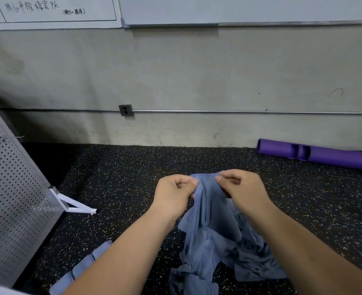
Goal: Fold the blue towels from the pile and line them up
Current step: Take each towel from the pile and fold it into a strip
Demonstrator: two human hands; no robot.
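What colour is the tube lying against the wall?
The tube is purple, seen best in the head view.

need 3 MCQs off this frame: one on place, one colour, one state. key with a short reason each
1. Where does the purple tube lie?
A. on the floor against the wall, at the right
B. on a shelf
C. on a table

2. What colour is the towel being held up?
A. white
B. blue
C. green

3. How is that towel held?
A. flat under one palm
B. draped over a forearm
C. pinched at its top edge by the left hand and the right hand

Key:
1 A, the tube lies along the foot of the wall.
2 B, the cloth is greyish blue.
3 C, both thumbs and curled fingers pinch the raised edge, and the rest hangs crumpled.
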